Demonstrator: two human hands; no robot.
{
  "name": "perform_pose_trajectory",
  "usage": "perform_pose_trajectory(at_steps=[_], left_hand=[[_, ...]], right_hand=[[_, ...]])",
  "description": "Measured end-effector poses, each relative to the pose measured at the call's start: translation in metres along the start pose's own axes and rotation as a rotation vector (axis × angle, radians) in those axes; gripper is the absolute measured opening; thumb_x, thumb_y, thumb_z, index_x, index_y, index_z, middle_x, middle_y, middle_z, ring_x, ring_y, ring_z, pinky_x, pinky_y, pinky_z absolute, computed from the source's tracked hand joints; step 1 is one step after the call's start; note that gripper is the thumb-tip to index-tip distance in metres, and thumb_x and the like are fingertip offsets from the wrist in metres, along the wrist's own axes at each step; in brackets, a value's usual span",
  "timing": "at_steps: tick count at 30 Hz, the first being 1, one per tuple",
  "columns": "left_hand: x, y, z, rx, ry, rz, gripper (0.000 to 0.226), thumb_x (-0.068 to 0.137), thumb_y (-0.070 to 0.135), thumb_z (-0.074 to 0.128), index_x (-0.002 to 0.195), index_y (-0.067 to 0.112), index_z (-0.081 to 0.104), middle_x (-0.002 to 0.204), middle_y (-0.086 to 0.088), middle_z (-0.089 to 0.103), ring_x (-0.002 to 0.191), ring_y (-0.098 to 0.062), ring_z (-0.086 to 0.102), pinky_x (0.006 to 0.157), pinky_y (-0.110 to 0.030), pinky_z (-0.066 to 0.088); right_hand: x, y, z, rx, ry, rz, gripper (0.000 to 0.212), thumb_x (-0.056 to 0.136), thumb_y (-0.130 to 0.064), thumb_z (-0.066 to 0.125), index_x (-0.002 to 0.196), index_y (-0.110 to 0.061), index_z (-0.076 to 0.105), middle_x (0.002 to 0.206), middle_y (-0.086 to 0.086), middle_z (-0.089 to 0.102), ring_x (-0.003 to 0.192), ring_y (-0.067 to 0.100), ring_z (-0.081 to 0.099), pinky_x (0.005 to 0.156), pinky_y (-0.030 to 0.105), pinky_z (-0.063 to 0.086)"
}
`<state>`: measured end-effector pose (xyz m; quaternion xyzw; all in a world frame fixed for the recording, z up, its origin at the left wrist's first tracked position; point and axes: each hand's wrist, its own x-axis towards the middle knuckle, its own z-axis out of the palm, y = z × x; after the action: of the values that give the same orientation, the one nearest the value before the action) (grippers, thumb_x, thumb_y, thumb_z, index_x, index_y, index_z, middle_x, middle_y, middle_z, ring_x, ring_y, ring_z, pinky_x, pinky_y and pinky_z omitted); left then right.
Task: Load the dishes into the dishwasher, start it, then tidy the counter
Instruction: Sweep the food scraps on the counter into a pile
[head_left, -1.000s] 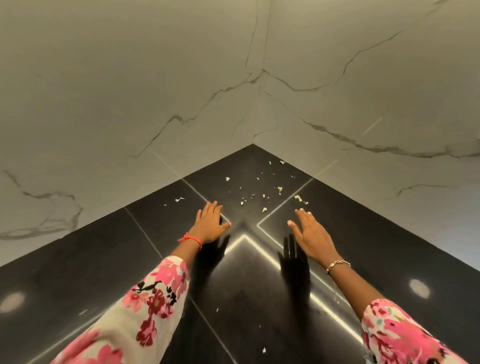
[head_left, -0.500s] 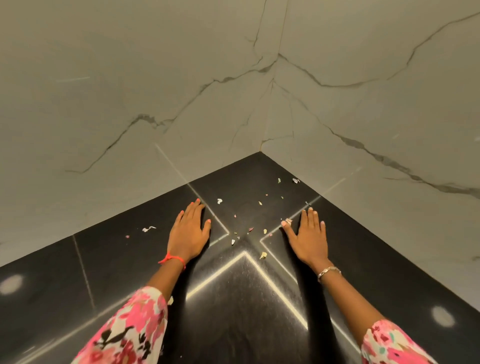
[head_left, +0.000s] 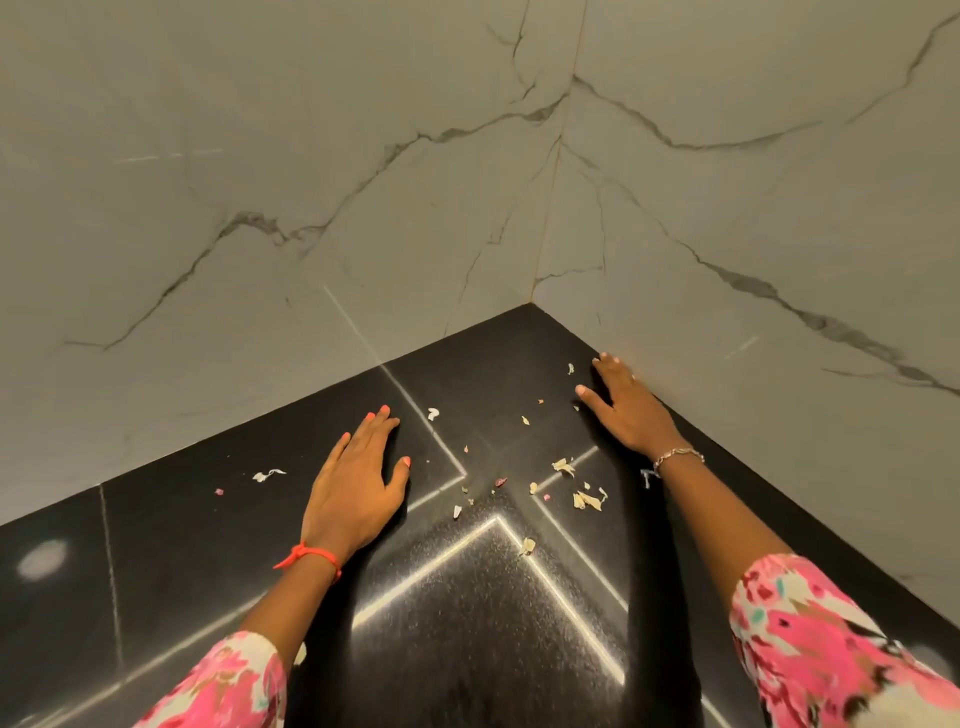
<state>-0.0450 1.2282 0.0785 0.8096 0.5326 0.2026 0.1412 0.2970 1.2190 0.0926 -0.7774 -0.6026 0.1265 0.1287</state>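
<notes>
A glossy black counter (head_left: 197, 561) runs into a corner between two marble walls. Small pale and pink food scraps (head_left: 584, 499) lie scattered over it near the corner, with one white scrap (head_left: 267, 474) off to the left. My left hand (head_left: 353, 483) rests flat on the counter, fingers together, just left of the scraps. Flat against the counter beside the right wall lies my right hand (head_left: 626, 410), its fingers pointing toward the corner. Neither hand holds anything. No dishes or dishwasher are in view.
White marble walls with grey veins (head_left: 363, 182) close the counter on the left and right, meeting at the corner (head_left: 532, 301). Bright light strips reflect off the counter surface (head_left: 498, 525).
Both hands have reached farther into the corner and spread apart; the right hand slid to the right wall. The scraps now lie between the hands, nearer me.
</notes>
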Motion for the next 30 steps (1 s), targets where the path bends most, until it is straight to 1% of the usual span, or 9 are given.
perform_pose_trajectory(at_steps=[5, 8, 12, 15, 19, 21, 25, 28, 30], left_hand=[[0.000, 0.002, -0.001, 0.001, -0.001, -0.002, 0.051, 0.097, 0.033, 0.040, 0.145, 0.021, 0.028, 0.156, 0.008, 0.018, 0.144, -0.006, 0.012, 0.119, -0.027, 0.005], [0.000, 0.002, -0.002, -0.003, -0.001, -0.006, 0.051, 0.097, 0.033, 0.041, 0.145, 0.020, 0.028, 0.155, 0.007, 0.019, 0.144, -0.006, 0.013, 0.119, -0.028, 0.005], [0.000, 0.003, -0.003, -0.001, -0.012, -0.011, 0.052, 0.097, 0.034, 0.040, 0.145, 0.020, 0.028, 0.156, 0.007, 0.019, 0.144, -0.007, 0.012, 0.119, -0.028, 0.005], [0.001, 0.002, -0.003, -0.003, -0.017, -0.012, 0.052, 0.097, 0.034, 0.040, 0.146, 0.020, 0.027, 0.156, 0.007, 0.018, 0.144, -0.007, 0.012, 0.119, -0.028, 0.005], [0.000, 0.002, -0.002, -0.013, -0.005, -0.011, 0.052, 0.097, 0.033, 0.041, 0.145, 0.020, 0.028, 0.156, 0.007, 0.019, 0.144, -0.006, 0.012, 0.119, -0.028, 0.005], [0.001, 0.001, -0.001, -0.009, 0.001, -0.009, 0.052, 0.096, 0.032, 0.041, 0.145, 0.021, 0.027, 0.156, 0.008, 0.018, 0.144, -0.005, 0.012, 0.118, -0.026, 0.004], [0.001, 0.001, -0.001, -0.017, 0.005, -0.006, 0.052, 0.096, 0.031, 0.043, 0.145, 0.020, 0.029, 0.155, 0.008, 0.020, 0.144, -0.006, 0.013, 0.118, -0.026, 0.005], [0.001, 0.001, -0.002, -0.025, 0.007, -0.007, 0.052, 0.095, 0.031, 0.043, 0.144, 0.020, 0.030, 0.155, 0.007, 0.020, 0.143, -0.006, 0.013, 0.118, -0.026, 0.005], [0.001, 0.002, -0.002, -0.026, 0.005, -0.006, 0.052, 0.095, 0.031, 0.043, 0.144, 0.019, 0.030, 0.155, 0.007, 0.020, 0.144, -0.006, 0.013, 0.118, -0.027, 0.005]], right_hand=[[-0.021, -0.026, 0.008, -0.014, -0.003, -0.029, 0.078, 0.090, -0.062, 0.023, 0.149, -0.012, 0.017, 0.158, 0.003, 0.010, 0.146, 0.015, 0.006, 0.117, 0.030, 0.003], [-0.067, -0.061, 0.021, 0.010, -0.046, -0.227, 0.093, 0.078, -0.075, 0.003, 0.150, -0.017, 0.010, 0.157, -0.004, 0.004, 0.144, 0.007, 0.000, 0.117, 0.025, -0.001], [-0.102, -0.093, 0.032, 0.258, -0.188, -0.407, 0.067, 0.090, -0.062, 0.022, 0.149, -0.032, 0.012, 0.155, -0.019, 0.002, 0.142, -0.005, -0.001, 0.119, 0.028, 0.005], [-0.063, -0.083, 0.018, 0.404, -0.059, -0.253, 0.061, 0.093, -0.055, 0.029, 0.148, -0.030, 0.017, 0.156, -0.016, 0.004, 0.143, 0.000, 0.000, 0.116, 0.030, 0.006], [0.005, -0.048, 0.006, 0.182, -0.045, -0.013, 0.070, 0.095, -0.055, 0.029, 0.150, -0.016, 0.011, 0.159, 0.000, 0.002, 0.146, 0.013, -0.002, 0.118, 0.035, 0.000], [0.022, -0.043, 0.012, 0.076, -0.084, 0.016, 0.073, 0.094, -0.057, 0.026, 0.150, -0.013, 0.008, 0.159, 0.003, 0.001, 0.146, 0.016, -0.001, 0.119, 0.037, -0.001], [0.005, -0.067, 0.026, -0.109, -0.097, -0.146, 0.078, 0.092, -0.064, 0.017, 0.150, -0.013, 0.008, 0.158, 0.003, 0.000, 0.146, 0.014, -0.001, 0.118, 0.034, -0.002], [-0.040, -0.096, 0.034, -0.072, -0.133, -0.311, 0.100, 0.074, -0.080, -0.005, 0.150, -0.016, 0.007, 0.158, 0.000, 0.001, 0.144, 0.007, -0.004, 0.117, 0.030, -0.003], [-0.079, -0.113, 0.043, -0.042, -0.168, -0.447, 0.097, 0.073, -0.078, -0.007, 0.149, -0.019, 0.005, 0.157, -0.006, -0.001, 0.140, 0.001, -0.008, 0.118, 0.029, -0.004]])
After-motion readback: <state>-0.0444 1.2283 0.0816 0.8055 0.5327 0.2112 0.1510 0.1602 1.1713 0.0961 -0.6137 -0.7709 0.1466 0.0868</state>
